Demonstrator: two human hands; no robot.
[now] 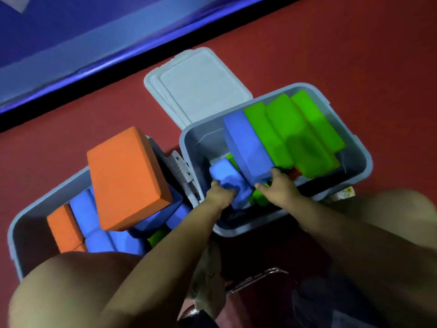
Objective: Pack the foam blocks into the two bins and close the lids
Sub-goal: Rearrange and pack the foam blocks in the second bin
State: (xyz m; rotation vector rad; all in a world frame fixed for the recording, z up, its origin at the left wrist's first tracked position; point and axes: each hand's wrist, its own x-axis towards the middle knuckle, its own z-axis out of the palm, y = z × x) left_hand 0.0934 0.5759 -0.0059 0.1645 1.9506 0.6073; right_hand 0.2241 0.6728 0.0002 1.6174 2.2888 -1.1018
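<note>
Two grey bins stand open on the red floor. The right bin (pixel 357 147) holds several green blocks (pixel 305 129) and a large blue block (pixel 246 143) on edge. My left hand (pixel 221 195) grips a smaller blue block (pixel 227 176) low inside this bin. My right hand (pixel 279 185) holds the near end of the large blue block. The left bin (pixel 26 216) is packed with blue and orange blocks, and a big orange block (pixel 125 178) sticks up out of it.
The grey lids (pixel 198 86) lie stacked on the floor behind the right bin. A blue mat (pixel 71 43) with a dark edge runs along the far left. My knees (pixel 71 292) fill the bottom corners, and a metal chair frame (pixel 255 280) shows between them.
</note>
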